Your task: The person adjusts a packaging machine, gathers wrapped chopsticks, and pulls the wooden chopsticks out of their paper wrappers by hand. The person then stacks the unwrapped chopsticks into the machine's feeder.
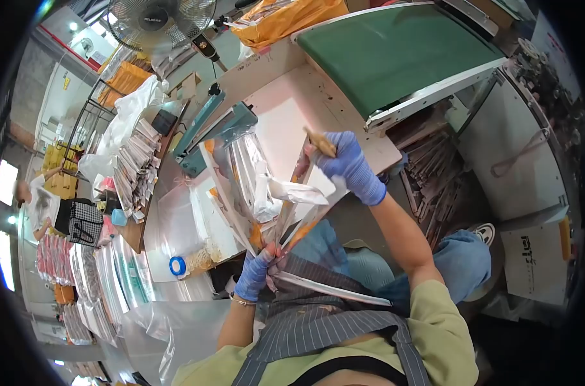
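Observation:
My left hand (254, 273), in a blue glove with bare fingertips, is closed around the lower ends of several long, flat strips (228, 212) with white and orange patches. They fan out upward over the edge of the pale worktable (276, 106). Crumpled white wrapping (273, 196) lies among them. Up and to the right, my right hand (353, 167), gloved in blue too, is closed on a short tan piece (321, 143) whose kind I cannot tell. One strip's upper end is right beside that piece. A teal hand sealer (199, 138) stands just beyond the strips.
A green conveyor belt (395, 55) borders the table at the back right. Bundled packs (138, 167) lie on a side table at left, near a standing fan (154, 22). A blue tape roll (177, 266) sits at the near edge. Another person (45, 206) is at far left.

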`<action>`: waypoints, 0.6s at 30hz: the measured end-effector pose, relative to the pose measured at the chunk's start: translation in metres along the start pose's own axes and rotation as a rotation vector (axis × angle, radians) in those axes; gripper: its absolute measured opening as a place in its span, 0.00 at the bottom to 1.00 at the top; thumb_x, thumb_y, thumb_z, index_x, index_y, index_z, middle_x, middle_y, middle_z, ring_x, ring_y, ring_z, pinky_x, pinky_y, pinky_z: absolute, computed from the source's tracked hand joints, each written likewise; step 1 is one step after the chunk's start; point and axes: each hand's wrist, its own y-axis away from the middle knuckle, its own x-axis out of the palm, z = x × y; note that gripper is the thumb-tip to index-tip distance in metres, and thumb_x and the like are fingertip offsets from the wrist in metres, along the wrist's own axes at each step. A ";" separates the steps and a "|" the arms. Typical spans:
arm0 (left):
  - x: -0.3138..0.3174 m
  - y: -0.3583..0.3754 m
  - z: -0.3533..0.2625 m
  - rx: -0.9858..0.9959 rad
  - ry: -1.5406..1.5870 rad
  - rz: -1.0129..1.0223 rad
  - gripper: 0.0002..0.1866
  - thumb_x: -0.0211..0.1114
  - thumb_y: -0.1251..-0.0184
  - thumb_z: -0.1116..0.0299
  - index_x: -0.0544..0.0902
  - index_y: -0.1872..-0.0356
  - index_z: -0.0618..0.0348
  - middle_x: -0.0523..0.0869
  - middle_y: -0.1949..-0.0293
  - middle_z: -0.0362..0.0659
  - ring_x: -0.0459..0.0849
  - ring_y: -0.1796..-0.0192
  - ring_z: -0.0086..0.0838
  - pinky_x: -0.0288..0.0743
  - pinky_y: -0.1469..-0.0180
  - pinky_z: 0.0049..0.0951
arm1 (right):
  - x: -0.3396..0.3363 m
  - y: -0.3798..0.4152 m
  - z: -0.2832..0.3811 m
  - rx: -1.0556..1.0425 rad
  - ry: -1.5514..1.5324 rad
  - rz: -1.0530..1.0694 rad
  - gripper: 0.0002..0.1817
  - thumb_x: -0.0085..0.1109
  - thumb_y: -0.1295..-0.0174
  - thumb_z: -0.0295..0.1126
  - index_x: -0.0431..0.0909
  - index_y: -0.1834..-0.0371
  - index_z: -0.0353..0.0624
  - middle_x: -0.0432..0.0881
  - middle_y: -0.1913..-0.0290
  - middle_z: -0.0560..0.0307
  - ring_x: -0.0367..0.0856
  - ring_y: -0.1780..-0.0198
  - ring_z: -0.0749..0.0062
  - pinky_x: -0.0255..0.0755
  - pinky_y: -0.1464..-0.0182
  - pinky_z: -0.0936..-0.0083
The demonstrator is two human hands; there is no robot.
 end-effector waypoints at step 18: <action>0.029 -0.008 -0.007 0.317 -0.301 -0.079 0.14 0.58 0.40 0.67 0.68 0.55 0.59 0.70 0.63 0.36 0.69 0.61 0.18 0.67 0.58 0.20 | 0.012 0.017 0.025 0.311 -0.434 -0.141 0.11 0.61 0.46 0.34 0.75 0.74 0.37 0.69 0.84 0.67 0.64 0.80 0.87 0.60 0.79 0.84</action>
